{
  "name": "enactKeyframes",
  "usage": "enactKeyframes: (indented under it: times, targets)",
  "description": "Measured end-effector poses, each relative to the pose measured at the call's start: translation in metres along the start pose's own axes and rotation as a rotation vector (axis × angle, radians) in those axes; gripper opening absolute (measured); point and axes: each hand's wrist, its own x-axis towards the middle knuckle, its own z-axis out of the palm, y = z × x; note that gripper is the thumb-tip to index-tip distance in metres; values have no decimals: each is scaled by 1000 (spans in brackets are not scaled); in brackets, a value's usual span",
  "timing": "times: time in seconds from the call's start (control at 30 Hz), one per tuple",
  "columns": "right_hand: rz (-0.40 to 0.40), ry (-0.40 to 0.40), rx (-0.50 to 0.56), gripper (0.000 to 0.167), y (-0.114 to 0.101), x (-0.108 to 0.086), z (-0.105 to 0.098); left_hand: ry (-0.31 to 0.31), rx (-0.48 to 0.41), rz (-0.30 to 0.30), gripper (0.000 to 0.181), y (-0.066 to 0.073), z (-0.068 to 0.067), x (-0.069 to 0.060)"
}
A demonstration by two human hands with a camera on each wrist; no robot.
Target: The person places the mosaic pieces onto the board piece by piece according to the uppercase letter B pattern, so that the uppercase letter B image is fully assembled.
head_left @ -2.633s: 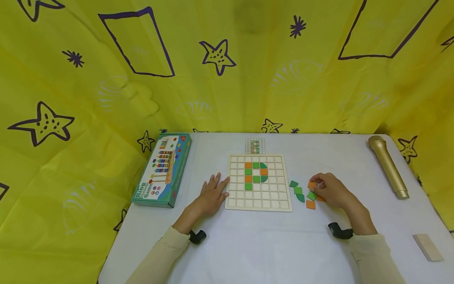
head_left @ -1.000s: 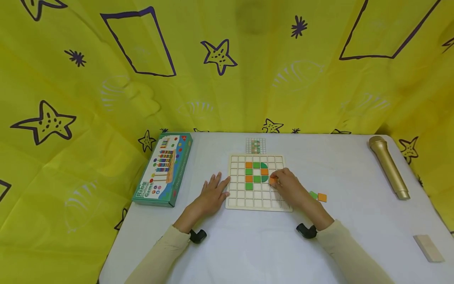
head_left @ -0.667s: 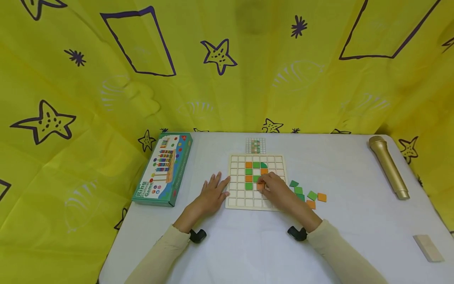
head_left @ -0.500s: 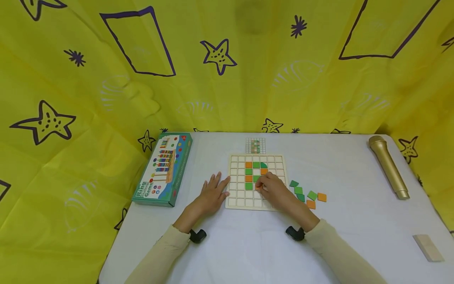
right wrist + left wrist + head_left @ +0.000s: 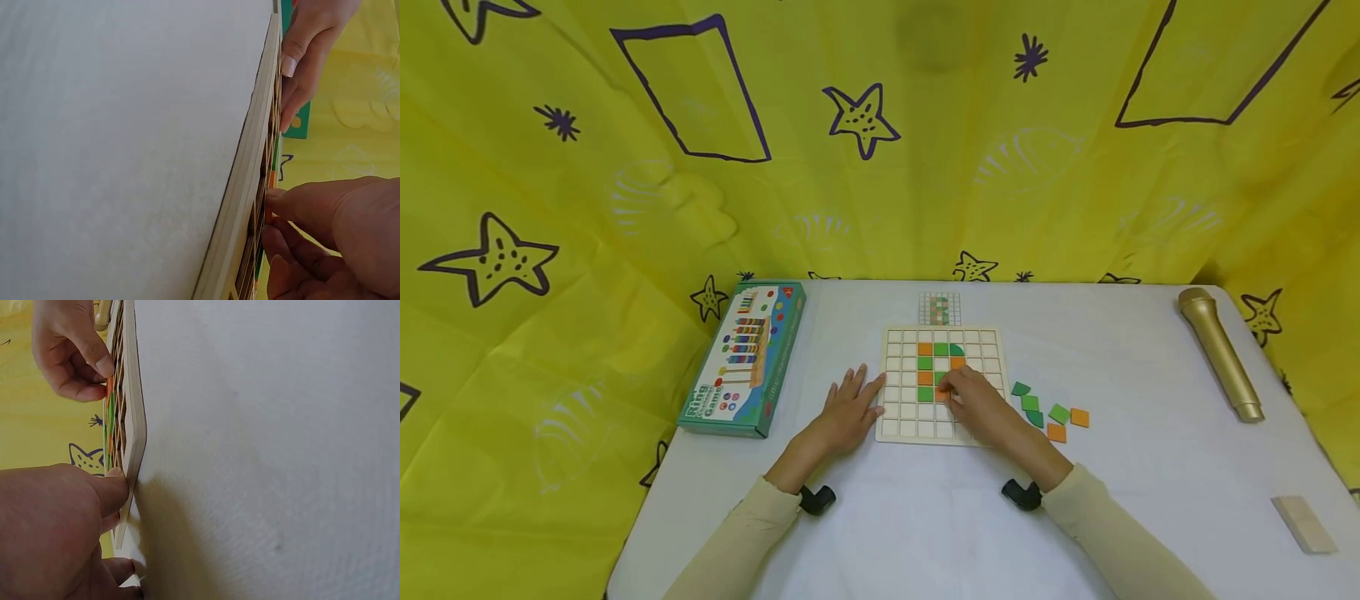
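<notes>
Right hand (image 5: 979,406) pinching flat orange tile (image 5: 941,397)
Left hand (image 5: 847,414) splayed, touching wooden grid board (image 5: 907,428) (layered edge (image 5: 237,187): wrist views only)

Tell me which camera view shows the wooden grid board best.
The head view: it shows the grid board from above with its squares laid out, though the right hand hides part. The left and right wrist views each show it nearly edge-on, a narrow strip.

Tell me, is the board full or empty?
Partly full: the board holds green and orange tiles, but many squares are bare.
</notes>
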Motion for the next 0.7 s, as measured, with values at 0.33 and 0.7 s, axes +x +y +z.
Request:
enactKeyframes:
  times: [0.33, 0.7]
  targets:
    - [8, 28, -42, 10, 3, -3, -2, -7, -8, -2, 58, 2, -2, -2]
    - [159, 25, -1, 24, 27, -20, -43, -6, -9, -3, 58, 1, -2, -1]
